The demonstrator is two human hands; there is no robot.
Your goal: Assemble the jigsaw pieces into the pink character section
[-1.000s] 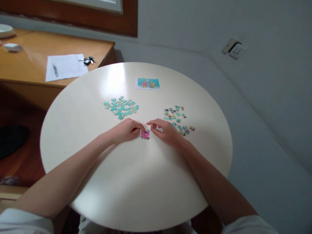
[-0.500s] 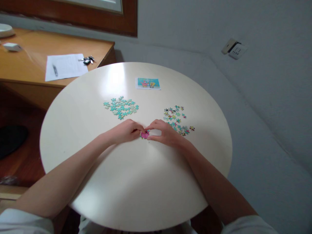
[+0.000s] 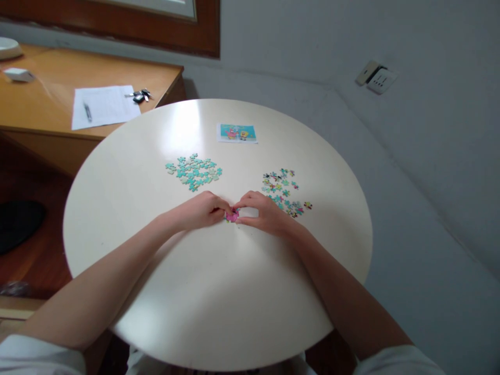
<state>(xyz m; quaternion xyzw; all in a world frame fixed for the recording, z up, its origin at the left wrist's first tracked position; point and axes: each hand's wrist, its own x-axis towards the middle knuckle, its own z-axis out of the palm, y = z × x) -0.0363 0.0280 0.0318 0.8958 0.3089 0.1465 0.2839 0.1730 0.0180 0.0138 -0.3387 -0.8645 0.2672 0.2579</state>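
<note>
A small cluster of pink jigsaw puzzle pieces point(image 3: 232, 215) lies on the white round table point(image 3: 219, 291), between my hands. My left hand point(image 3: 207, 211) is curled, its fingertips pressing the cluster from the left and above; part of the cluster is hidden under them. From the right, my right hand point(image 3: 263, 212) grips the cluster's edge, thumb at the near side and index finger at the far side, with a gap between them. Loose multicoloured pieces point(image 3: 286, 193) are scattered beyond and beside my right hand. Teal pieces point(image 3: 194, 173) form a loose pile past my left hand.
A printed cartoon picture point(image 3: 237, 133) lies toward the table's far edge. At the left, a wooden desk point(image 3: 117, 62) holds paper point(image 3: 103, 112), a pen point(image 3: 88, 112) and keys point(image 3: 140, 96). Wall sockets point(image 3: 380, 80) are on the right wall.
</note>
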